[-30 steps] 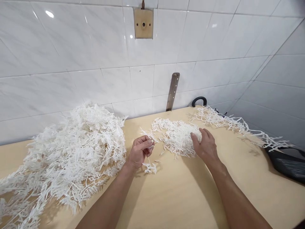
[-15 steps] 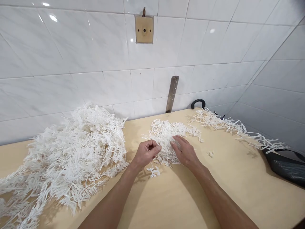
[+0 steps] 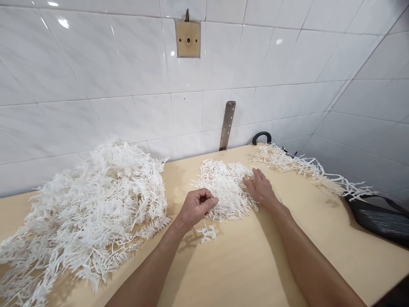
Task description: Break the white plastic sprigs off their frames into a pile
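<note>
My left hand is closed in a pinch on a thin white plastic branch, whose forked end hangs below the fingers over the table. Behind it lies a middle pile of small white pieces. At this pile's right edge is my right hand, palm down with its fingers apart, touching the pieces and holding nothing that I can see.
A large heap of white branched plastic covers the left of the table. Bare white stems lie at the back right, near a black bag and a black curved handle. A metal strip leans on the tiled wall.
My right hand has moved right and slightly away from me, to the middle pile's right edge. The pile reaches further right at the front. My left hand keeps its pinch on the branch.
</note>
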`<state>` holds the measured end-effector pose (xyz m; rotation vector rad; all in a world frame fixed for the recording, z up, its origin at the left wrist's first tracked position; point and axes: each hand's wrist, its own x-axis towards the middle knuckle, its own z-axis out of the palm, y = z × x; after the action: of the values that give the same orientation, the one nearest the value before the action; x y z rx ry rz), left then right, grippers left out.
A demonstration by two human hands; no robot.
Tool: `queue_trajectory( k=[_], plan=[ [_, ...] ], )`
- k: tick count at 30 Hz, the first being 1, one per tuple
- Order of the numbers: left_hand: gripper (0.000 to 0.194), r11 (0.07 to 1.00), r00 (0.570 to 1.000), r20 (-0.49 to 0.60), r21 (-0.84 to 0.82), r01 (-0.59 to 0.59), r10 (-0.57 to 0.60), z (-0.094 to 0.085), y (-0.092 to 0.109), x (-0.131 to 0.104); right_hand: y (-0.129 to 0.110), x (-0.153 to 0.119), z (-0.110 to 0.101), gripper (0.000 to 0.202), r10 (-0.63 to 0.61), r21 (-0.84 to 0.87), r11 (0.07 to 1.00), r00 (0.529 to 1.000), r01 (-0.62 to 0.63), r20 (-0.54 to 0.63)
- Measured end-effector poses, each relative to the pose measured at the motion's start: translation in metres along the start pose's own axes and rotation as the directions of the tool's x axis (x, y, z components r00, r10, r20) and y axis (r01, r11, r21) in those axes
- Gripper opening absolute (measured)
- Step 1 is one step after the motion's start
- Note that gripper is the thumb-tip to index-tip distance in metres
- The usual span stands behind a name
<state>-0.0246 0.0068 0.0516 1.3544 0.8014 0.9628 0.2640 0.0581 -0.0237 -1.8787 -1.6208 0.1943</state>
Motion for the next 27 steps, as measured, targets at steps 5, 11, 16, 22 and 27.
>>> queue_trajectory(
  k=[5, 11, 16, 22, 27],
  plan=[
    [0.034, 1.0, 0.999, 0.042, 0.014, -0.006, 0.005, 0.001, 0.002, -0.002, -0.02, -0.009, -0.005, 0.056, -0.094, 0.126, 0.989, 0.99, 0.08, 0.106],
    [0.032, 1.0, 0.999, 0.034, 0.012, -0.019, 0.018, 0.001, 0.003, -0.001, 0.015, -0.008, -0.034, 0.064, 0.215, 0.044, 0.977, 0.96, -0.211, -0.181],
    [0.032, 1.0, 0.999, 0.046, 0.012, -0.007, 0.007, 0.004, 0.003, -0.002, 0.043, 0.003, -0.038, 0.075, 0.322, 0.023, 0.946, 0.929, -0.324, -0.182],
    [0.031, 0.999, 0.998, 0.054, 0.019, -0.028, 0.027, 0.006, 0.008, -0.005, 0.027, 0.041, -0.019, 0.067, 0.173, 0.05, 0.984, 0.982, -0.169, -0.078],
    [0.032, 1.0, 0.998, 0.062, 0.008, -0.025, 0.024, 0.011, 0.012, -0.006, -0.005, 0.033, -0.006, 0.043, -0.03, 0.139, 0.99, 0.999, 0.027, 0.025]
  ],
)
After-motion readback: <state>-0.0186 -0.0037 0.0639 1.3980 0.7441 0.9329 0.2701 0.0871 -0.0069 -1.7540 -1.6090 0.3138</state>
